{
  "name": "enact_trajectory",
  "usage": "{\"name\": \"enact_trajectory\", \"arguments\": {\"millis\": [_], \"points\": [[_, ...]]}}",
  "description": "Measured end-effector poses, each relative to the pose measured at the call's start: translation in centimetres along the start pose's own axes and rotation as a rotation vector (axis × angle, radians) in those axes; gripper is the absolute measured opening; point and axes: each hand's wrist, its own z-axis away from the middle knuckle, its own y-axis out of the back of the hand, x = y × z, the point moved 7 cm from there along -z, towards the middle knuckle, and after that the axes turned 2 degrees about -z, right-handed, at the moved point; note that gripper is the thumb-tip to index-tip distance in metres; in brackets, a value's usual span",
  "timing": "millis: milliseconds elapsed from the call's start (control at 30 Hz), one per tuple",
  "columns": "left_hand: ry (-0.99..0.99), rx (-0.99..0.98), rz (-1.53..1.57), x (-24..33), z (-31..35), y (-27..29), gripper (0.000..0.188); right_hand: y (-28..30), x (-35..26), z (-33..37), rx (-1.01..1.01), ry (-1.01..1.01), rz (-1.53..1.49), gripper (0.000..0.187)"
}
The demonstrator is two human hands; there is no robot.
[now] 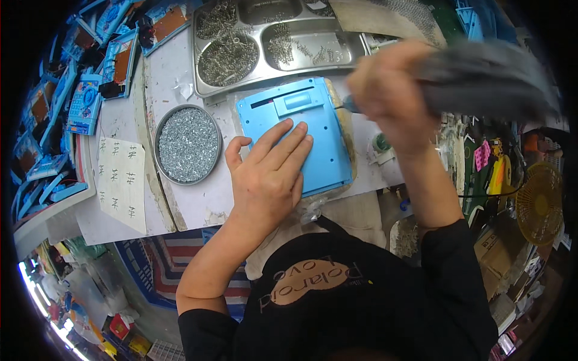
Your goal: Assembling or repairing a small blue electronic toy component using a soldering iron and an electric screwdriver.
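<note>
Palm down, my left hand (265,174) rests on the back of a blue plastic casing (328,147), its fingers stretched out and holding nothing. The casing lies on a pad on the table and has several small screw holes and a raised panel near its far edge. My right hand (394,93) is wrapped round a dark power screwdriver (487,81), smeared by motion. The tool lies nearly level, its thin bit pointing left beside the casing's far right corner; I cannot tell whether the bit touches it. A round dish of small silver screws (188,144) stands left of the casing.
A steel compartment tray (208,90) with springs and small metal parts sits at the far side. Several blue casings with brown boards (117,66) are piled at the left. A handwritten paper sheet (123,180) lies near the dish. At the right is a yellow fan (539,201).
</note>
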Motion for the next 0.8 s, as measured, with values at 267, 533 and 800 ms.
{"name": "enact_trajectory", "arguments": {"millis": [267,533,800], "points": [[0.039,-0.022,0.006,-0.6,-0.1,-0.4,0.053,-0.1,-2.1,-0.4,-0.074,-0.004,-0.034,0.010],[0.027,-0.004,0.035,0.0,-0.4,-0.2,0.050,-0.2,1.4,0.4,0.069,-0.046,0.186,0.017],[0.023,0.034,0.058,-0.3,-0.1,-0.6,0.045,-1.4,-2.2,3.8,0.012,-0.219,0.211,0.022]]}}
